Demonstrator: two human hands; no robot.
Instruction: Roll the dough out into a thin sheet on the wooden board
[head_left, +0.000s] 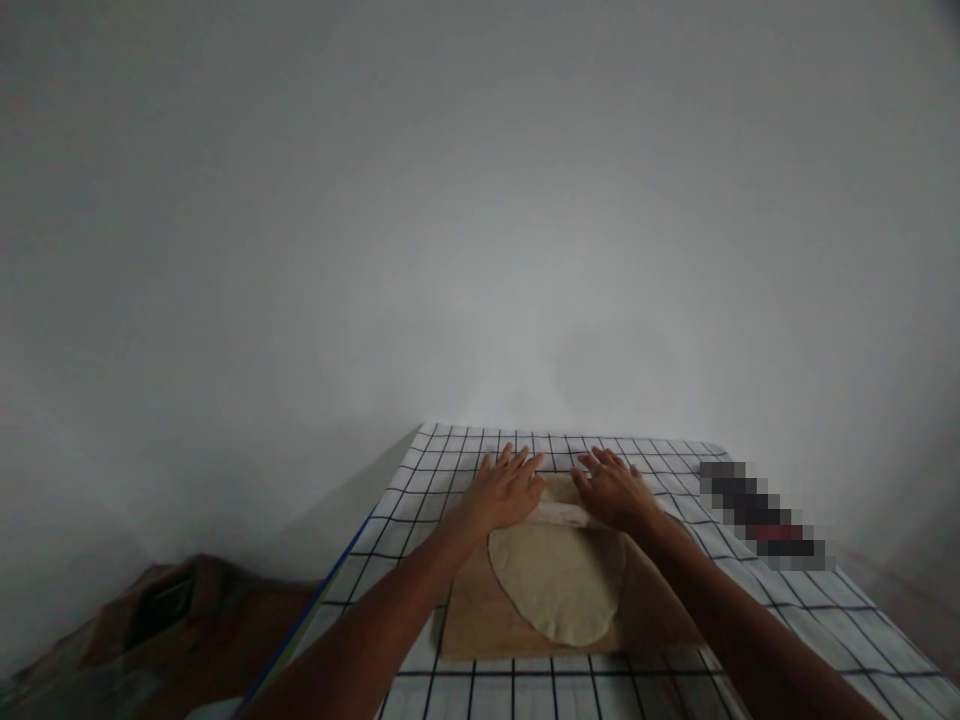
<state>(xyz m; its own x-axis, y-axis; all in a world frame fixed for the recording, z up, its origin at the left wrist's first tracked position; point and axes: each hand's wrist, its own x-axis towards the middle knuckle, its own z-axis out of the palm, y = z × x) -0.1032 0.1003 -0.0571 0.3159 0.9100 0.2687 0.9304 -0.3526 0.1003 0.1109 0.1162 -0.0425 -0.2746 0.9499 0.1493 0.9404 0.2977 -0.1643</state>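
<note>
A flat, rounded sheet of dough (562, 580) lies on a wooden board (480, 630). Across its far part runs a pale rolling pin (564, 514), its middle showing between my hands. My left hand (508, 488) rests palm down over the pin's left part, fingers stretched forward and spread. Over the right part lies my right hand (611, 488), likewise flat with its fingers apart. Both palms press on the pin without wrapping round it. The pin's ends are hidden under my hands.
A white tablecloth with dark grid lines (397, 510) covers the table, which meets a plain wall (480, 250) at the back. A dark pixelated object (757, 510) lies along the right side. On the lower left, below the table, is a brown box-like thing (161, 605).
</note>
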